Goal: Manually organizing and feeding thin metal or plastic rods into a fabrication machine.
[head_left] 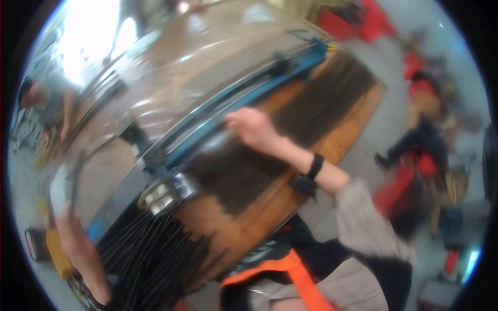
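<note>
My right hand (251, 129), bare and with a dark band at the wrist, is over the near side of a long blue rail fixture (207, 132). Its fingers look curled together; whatever lies in them is too blurred to make out. Far to the left is my left hand (61, 189), smeared by motion, with something white over it, perhaps a glove; its fingers cannot be told apart. Between my arms, a bundle of thin black rods (150, 259) fans out beneath a round metal part (163, 194) at the fixture's near end.
A dark, streaked layer (321, 106) covers part of the wooden table (275, 217). Clear plastic sheeting (171, 67) lies beyond the fixture. Another person (49, 103) is at the far left. Blurred seated people and red objects (410, 176) are on the right.
</note>
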